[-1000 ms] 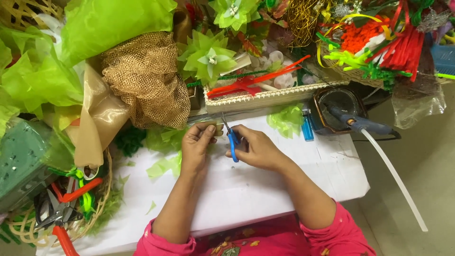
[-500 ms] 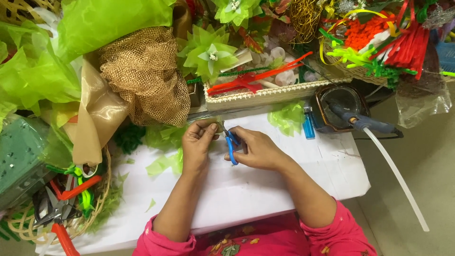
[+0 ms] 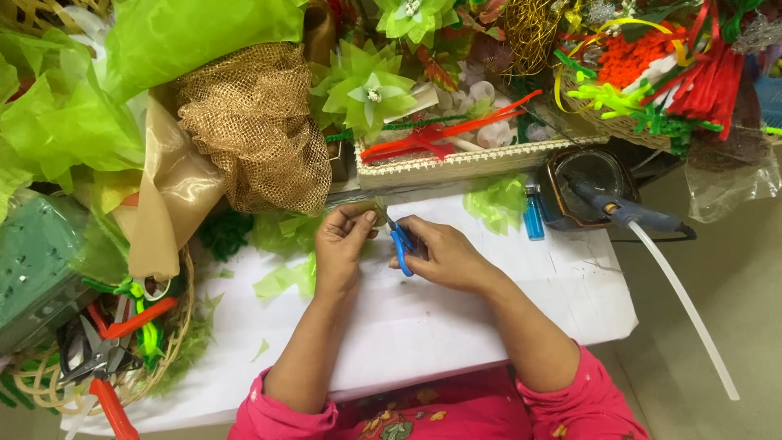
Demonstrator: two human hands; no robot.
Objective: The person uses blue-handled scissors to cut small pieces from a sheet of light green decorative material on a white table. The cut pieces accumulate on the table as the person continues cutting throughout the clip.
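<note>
My right hand [image 3: 440,254] grips small blue-handled scissors [image 3: 401,242], their blades pointing up toward my left hand. My left hand [image 3: 342,241] pinches a small dull-green strip [image 3: 368,209] between thumb and fingers, just left of the scissor tips. Both hands hover over a white table [image 3: 456,318], close together near its far edge. The strip's shape is mostly hidden by my fingers.
Green tissue scraps [image 3: 281,277] lie left of my hands. A gold mesh bundle [image 3: 261,130] and green paper pile stand at back left. A tray [image 3: 456,163] of red and green trimmings, a blue lighter [image 3: 533,213], a glue gun [image 3: 627,213] and a basket of tools [image 3: 106,342] surround the table.
Both hands have stayed nearly in place; my left fingers shifted slightly on the strip and the scissors tilted a little.
</note>
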